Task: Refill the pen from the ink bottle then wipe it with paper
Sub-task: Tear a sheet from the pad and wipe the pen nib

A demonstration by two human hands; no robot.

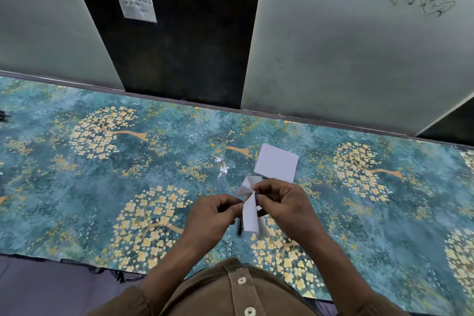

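Note:
My left hand [215,215] and my right hand [279,200] meet above the middle of the table. Between them is a folded white paper strip [250,215]; my right thumb and fingers pinch it near its top, and its lower end hangs down. My left fingers curl round something thin beside the paper. A black pen end [239,227] shows just below my left hand; the rest of the pen is hidden by the hand and paper. No ink bottle is in view.
A stack of white paper squares [277,163] lies on the table just beyond my hands. The table has a teal cloth [102,182] with yellow tree prints. Grey panels and a dark board stand along the far edge.

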